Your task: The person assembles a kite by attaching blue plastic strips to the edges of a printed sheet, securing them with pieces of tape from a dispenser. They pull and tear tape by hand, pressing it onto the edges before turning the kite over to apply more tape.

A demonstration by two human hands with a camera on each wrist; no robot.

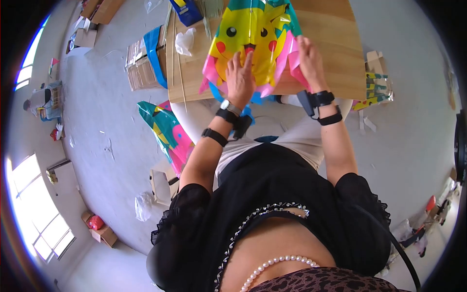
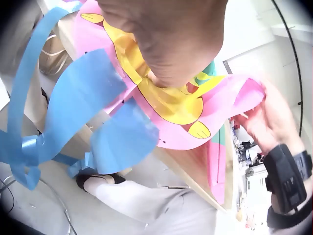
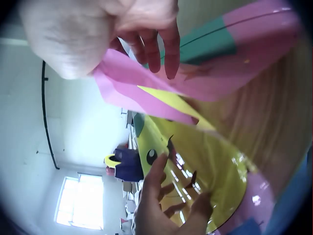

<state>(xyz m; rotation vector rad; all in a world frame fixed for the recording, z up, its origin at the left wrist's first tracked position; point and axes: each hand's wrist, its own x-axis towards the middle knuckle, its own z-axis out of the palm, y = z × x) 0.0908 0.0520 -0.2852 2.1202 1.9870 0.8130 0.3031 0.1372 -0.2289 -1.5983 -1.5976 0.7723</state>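
Observation:
A glossy plastic kite (image 1: 255, 34) with a yellow cartoon face, pink edges and green corners lies over the front of the wooden table. My left hand (image 1: 240, 80) rests on the yellow face near its mouth; the right wrist view shows its thumb and fingers (image 3: 155, 182) apart on the film. On the right side, my right hand (image 1: 312, 63) holds the pink edge (image 2: 244, 100), which rises in a fold. Part of that grip is hidden behind the film in the right wrist view. Blue tail strips (image 2: 80, 100) hang from the kite's lower end.
Thin sticks (image 1: 181, 73), a crumpled white piece (image 1: 185, 42) and a blue tape dispenser (image 1: 187, 12) occupy the wooden table's (image 1: 335, 39) left side. Beside it stands a cardboard bundle (image 1: 141, 63) with a blue strap. Another colourful kite (image 1: 168, 129) hangs lower left, near my leg.

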